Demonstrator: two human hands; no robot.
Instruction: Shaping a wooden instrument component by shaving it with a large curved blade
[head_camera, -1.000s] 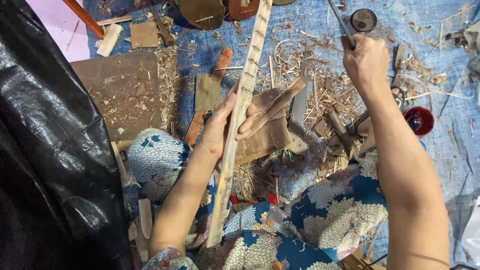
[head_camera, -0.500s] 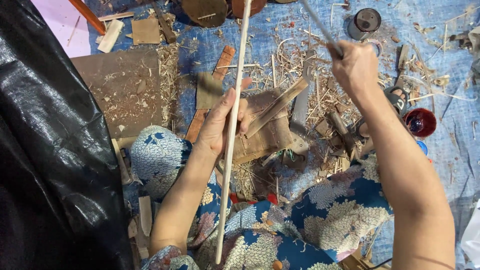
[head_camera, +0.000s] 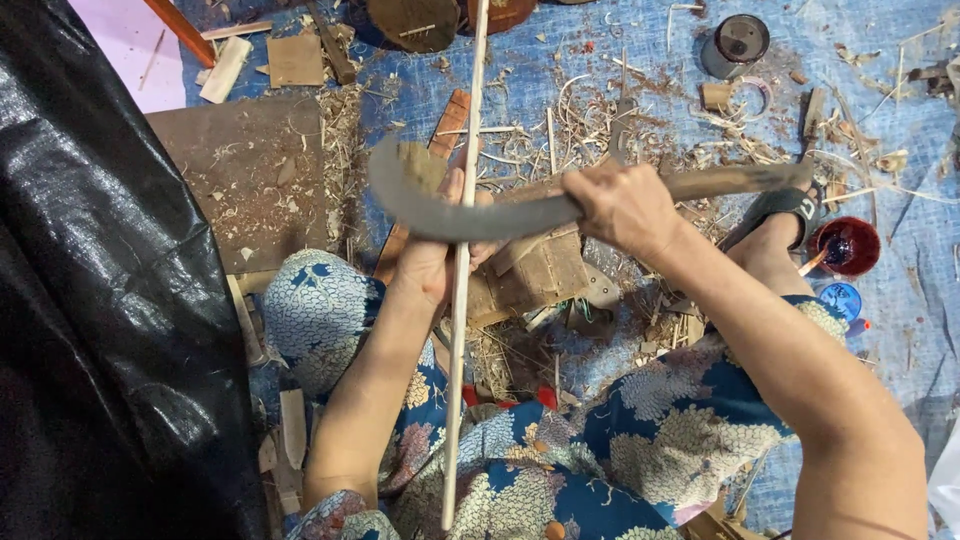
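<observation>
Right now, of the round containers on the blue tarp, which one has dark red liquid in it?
The small red bowl at the right, beside the sandalled foot. The grey can near the top edge looks dark and dry inside.

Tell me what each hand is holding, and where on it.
Left hand holds a long thin wooden strip near its middle. Right hand grips a curved blade by its wooden handle.

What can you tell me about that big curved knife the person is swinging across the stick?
The curved knife has a broad, dull grey, sickle-like blade, worn and stained, its tip sweeping up to the left. Its long brown handle, apparently wood, runs out past the grip to the right. The right hand grips it where blade meets handle. It lies nearly level, crossing a thin pale strip held upright by the left hand. Blade and strip look to be in contact.
</observation>
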